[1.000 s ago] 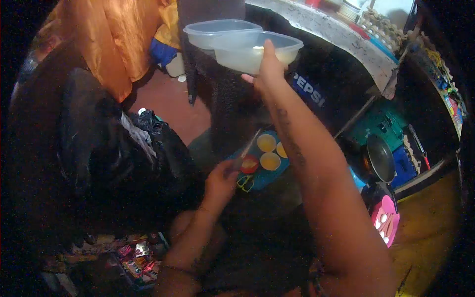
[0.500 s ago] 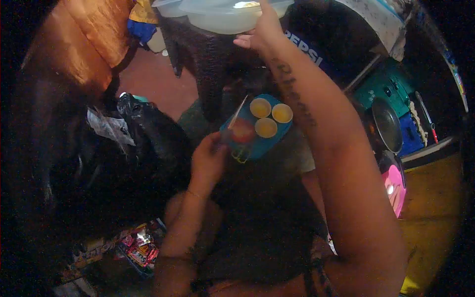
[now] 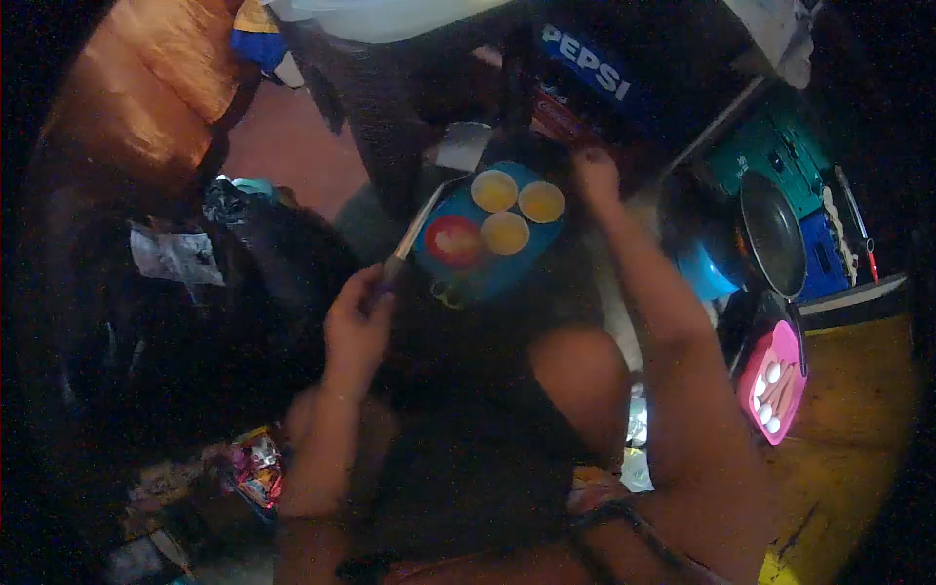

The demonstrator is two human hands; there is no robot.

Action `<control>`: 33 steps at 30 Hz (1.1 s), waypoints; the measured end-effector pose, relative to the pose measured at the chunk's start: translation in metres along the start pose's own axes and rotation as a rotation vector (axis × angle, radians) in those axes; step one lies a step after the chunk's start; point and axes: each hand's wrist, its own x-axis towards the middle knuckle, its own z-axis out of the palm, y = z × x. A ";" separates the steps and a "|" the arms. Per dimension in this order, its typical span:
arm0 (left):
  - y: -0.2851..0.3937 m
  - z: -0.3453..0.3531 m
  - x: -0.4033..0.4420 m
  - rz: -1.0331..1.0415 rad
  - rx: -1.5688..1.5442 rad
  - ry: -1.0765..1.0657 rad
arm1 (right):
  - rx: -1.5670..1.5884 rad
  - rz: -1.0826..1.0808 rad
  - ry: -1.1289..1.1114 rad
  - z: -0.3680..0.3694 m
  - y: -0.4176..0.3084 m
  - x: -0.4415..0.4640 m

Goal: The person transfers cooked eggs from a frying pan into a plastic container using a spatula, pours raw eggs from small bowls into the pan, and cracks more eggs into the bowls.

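fingers of the left hand (image 3: 356, 331) are clamped on a spatula (image 3: 419, 224) at the blue tray (image 3: 489, 279) of cups (image 3: 505, 234); the right hand (image 3: 596, 177) is right of the tray, finger state unclear. left beyond the tray shows reddish floor (image 3: 297, 146).

tub (image 3: 390, 18) chopped by top edge | left hand (image 3: 356, 327) hides part of spatula (image 3: 421, 222) grip | right hand (image 3: 596, 177) fingers kinda mushy | 3 cups (image 3: 505, 234) cover bits of tray (image 3: 492, 273) | packets (image 3: 257, 470) too fuzzy to read
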 end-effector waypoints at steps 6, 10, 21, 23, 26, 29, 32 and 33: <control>0.013 0.008 -0.008 0.047 0.093 0.019 | -0.227 -0.289 -0.178 0.053 0.137 -0.002; 0.019 0.014 -0.015 -0.007 0.134 0.041 | -0.274 -0.162 -0.408 0.087 0.148 0.004; 0.011 0.014 -0.033 -0.041 0.011 0.041 | -0.476 -0.114 -0.236 0.097 0.131 -0.014; 0.011 0.012 -0.034 -0.046 0.039 0.036 | -0.327 0.062 -0.225 0.090 0.126 -0.013; 0.023 0.012 -0.031 -0.021 0.071 0.014 | 0.325 0.412 -0.318 0.087 0.159 0.002; 0.017 0.015 -0.027 -0.109 -0.036 -0.012 | 0.695 0.390 -0.316 0.031 0.106 -0.034; 0.022 0.021 -0.021 -0.013 -0.088 -0.046 | 0.733 0.360 -0.431 0.004 0.096 -0.036; 0.020 0.023 -0.019 0.012 -0.076 -0.053 | 0.378 0.098 -0.502 -0.018 0.086 -0.042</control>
